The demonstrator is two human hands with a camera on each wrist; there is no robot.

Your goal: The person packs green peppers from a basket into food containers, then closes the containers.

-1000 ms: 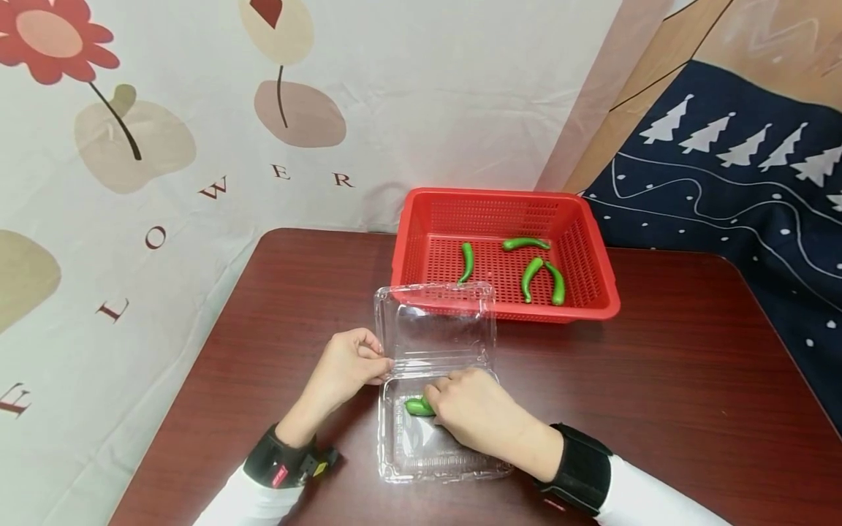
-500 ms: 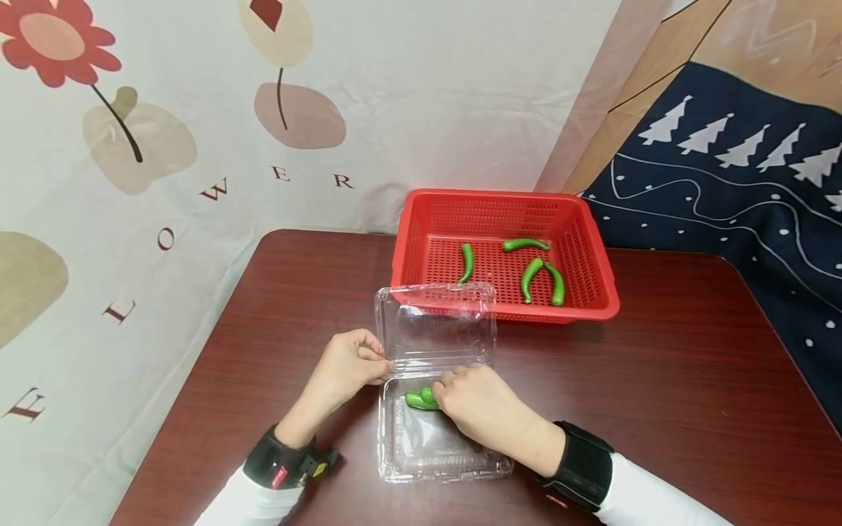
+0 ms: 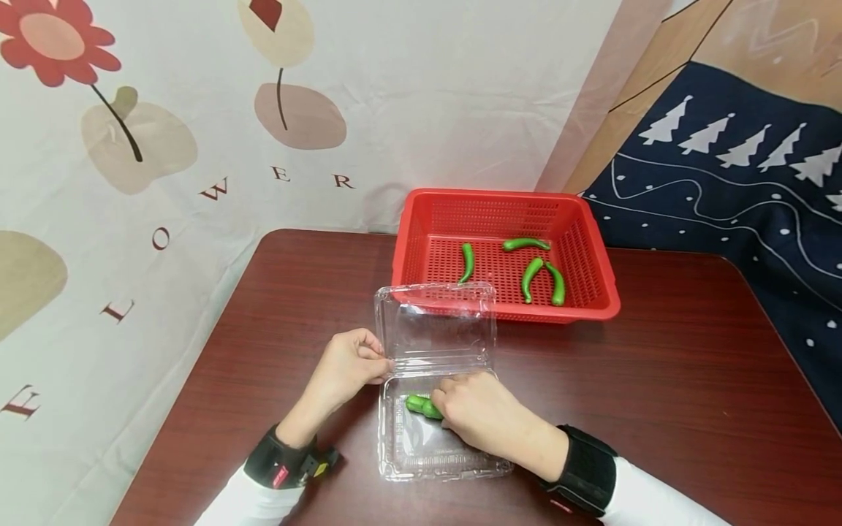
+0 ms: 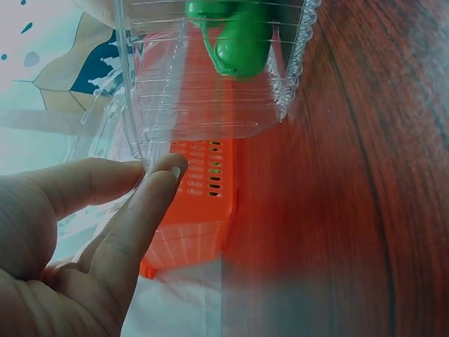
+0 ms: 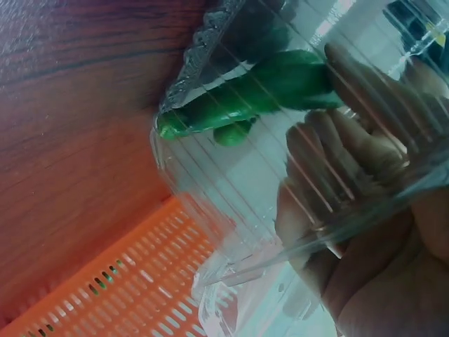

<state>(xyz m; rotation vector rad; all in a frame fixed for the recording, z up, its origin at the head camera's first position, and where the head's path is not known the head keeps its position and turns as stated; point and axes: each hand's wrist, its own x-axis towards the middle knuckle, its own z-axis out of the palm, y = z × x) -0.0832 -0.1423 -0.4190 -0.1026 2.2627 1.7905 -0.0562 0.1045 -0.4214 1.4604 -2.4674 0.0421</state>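
- Green chili peppers [image 3: 423, 407], at least two, lie close together in the tray [image 3: 434, 462] of a clear plastic clamshell; whether one rests on the other I cannot tell.
- What could go wrong: the smooth, curved pepper under the right fingers might roll or spring askew on release, since its neighbour lies so close.
- Thin plastic also looks light enough to skid or tip if the right hand presses hard or the left lets go.
- The right hand [image 3: 487, 413] reaches in over the tray's right side, knuckles up, fingers curled down around a pepper's end; its grip seems closed, though the knuckles hide part of it from above.
- The left hand [image 3: 342, 365] pinches the clamshell's edge near the hinge between thumb and forefinger, its forearm angled in from the lower left.
- Behind the hinge, the lid [image 3: 434, 329] stands open, overlapping the red basket [image 3: 595, 270] in the head view; whether they touch is unclear.
- Four more peppers [image 3: 525, 244] lie in that basket, farther back on the wood-grain table [image 3: 296, 292].
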